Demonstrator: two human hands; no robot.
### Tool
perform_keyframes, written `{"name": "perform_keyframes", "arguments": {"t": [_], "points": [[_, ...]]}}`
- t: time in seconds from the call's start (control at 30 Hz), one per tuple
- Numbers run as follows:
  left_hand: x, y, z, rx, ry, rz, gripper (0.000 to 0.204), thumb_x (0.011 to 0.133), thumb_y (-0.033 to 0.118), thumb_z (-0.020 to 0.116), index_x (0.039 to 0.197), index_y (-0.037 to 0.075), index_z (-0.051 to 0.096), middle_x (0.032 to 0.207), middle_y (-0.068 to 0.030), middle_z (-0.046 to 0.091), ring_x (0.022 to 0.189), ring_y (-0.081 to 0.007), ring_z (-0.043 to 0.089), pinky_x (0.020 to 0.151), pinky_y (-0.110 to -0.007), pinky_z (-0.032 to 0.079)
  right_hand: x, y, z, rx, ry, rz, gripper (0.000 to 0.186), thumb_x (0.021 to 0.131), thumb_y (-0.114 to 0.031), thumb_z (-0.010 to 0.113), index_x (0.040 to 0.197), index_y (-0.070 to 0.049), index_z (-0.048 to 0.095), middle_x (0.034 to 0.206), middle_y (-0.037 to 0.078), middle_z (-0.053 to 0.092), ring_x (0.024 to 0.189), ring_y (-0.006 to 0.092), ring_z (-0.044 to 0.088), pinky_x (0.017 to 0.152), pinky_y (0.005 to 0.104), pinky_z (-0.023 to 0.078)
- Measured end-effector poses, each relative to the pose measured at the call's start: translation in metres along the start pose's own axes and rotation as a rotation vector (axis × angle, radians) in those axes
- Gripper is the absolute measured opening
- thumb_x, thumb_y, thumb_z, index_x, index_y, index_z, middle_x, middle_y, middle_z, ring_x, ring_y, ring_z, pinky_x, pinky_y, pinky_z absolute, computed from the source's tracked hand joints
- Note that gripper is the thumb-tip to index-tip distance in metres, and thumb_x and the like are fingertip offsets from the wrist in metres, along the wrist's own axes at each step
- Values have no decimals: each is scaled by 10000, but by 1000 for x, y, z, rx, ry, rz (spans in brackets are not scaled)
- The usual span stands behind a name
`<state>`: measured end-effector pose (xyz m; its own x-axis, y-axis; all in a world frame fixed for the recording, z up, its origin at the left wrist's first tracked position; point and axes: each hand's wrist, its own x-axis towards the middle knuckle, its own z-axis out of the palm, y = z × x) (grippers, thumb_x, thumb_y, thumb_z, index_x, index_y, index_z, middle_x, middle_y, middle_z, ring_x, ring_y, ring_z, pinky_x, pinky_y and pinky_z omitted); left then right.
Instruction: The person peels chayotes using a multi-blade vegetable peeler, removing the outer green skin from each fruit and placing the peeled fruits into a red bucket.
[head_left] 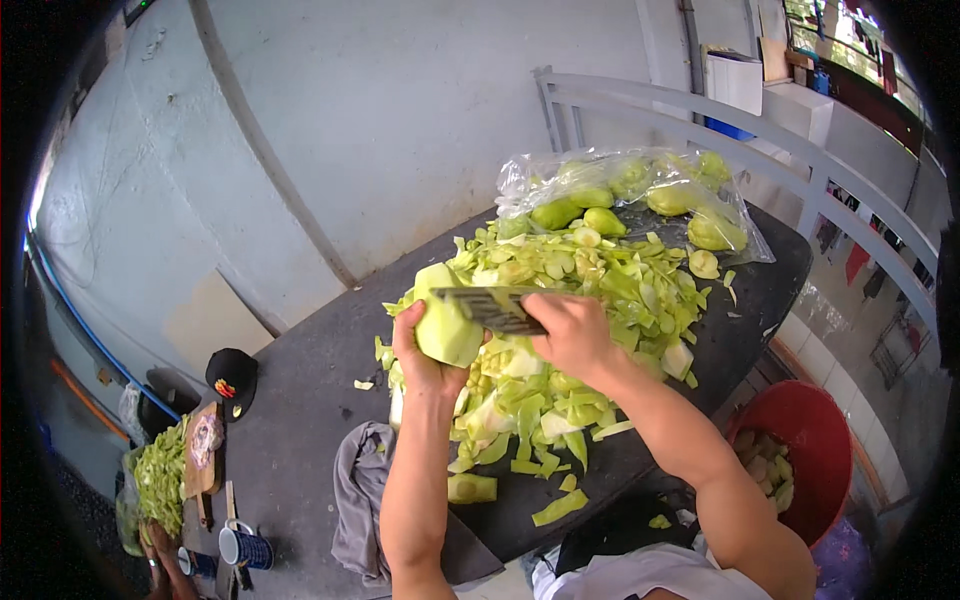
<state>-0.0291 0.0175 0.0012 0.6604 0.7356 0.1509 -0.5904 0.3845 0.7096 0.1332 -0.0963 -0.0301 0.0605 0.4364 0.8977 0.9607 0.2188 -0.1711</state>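
Observation:
My left hand point(432, 372) grips a peeled, pale green chayote point(447, 330) above the dark table point(300, 400). In my right hand point(572, 335) is a broad-bladed knife point(490, 308), its handle hidden by my fingers. The blade points left and lies across the chayote's right side, seemingly touching it. Beneath and beyond both hands spreads a large heap of green peelings and cut pieces point(630, 300). Behind the heap, a clear plastic bag point(752, 228) covers several whole chayotes point(556, 212); some sit near its opening.
Left of my forearm lies a grey cloth point(362, 505). Farther left are a black cap point(231, 375), mugs point(246, 547), a cutting board point(203, 450), shredded greens point(160, 480) and another person's hands point(165, 560). A red bucket point(835, 450) with pieces stands at right, below a railing point(680, 98).

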Motion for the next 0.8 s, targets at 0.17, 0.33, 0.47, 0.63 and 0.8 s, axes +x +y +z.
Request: {"name": "perform_keyframes", "arguments": {"t": [0.17, 0.33, 0.47, 0.63, 0.8], "points": [[1, -9, -9, -47, 34, -53, 571, 858, 461, 540, 1272, 70, 583, 1183, -145, 630, 1064, -322, 615, 920, -479, 525, 4, -25, -9, 90, 108, -141, 205, 677, 0, 662, 842, -55, 554, 688, 91, 618, 606, 253, 656, 526, 369, 523], [-7, -7, 4, 98, -102, -101, 593, 809, 445, 585, 1247, 46, 578, 1072, -168, 660, 918, -315, 666, 640, -467, 592, -2, 15, 2, -113, -152, 271, 211, 745, -42, 692, 872, -58, 524, 761, 141, 663, 670, 351, 672, 559, 442, 520], [-3, -6, -1, 43, -86, -64, 626, 804, 454, 588, 1272, 39, 571, 1079, -179, 665, 931, -322, 672, 642, -474, 585, 1, -9, -5, -31, -34, 91, 211, 718, -29, 675, 879, -49, 540, 703, 127, 651, 597, 291, 668, 526, 407, 534], [2, -8, -2, -3, -44, -70, 640, 806, 458, 581, 1268, 15, 565, 1067, -175, 666, 909, -324, 678, 618, -455, 590, 0, -12, 0, 26, 55, -85, 168, 743, -27, 653, 878, -63, 560, 650, 108, 613, 524, 259, 631, 498, 382, 526], [-8, -6, 9, 104, -177, -111, 673, 777, 454, 589, 1307, 42, 548, 1083, -187, 654, 881, -306, 678, 573, -437, 593, -2, 27, 2, -165, -246, 340, 162, 791, -35, 666, 905, -44, 551, 756, 168, 658, 644, 336, 661, 547, 418, 516]]}}
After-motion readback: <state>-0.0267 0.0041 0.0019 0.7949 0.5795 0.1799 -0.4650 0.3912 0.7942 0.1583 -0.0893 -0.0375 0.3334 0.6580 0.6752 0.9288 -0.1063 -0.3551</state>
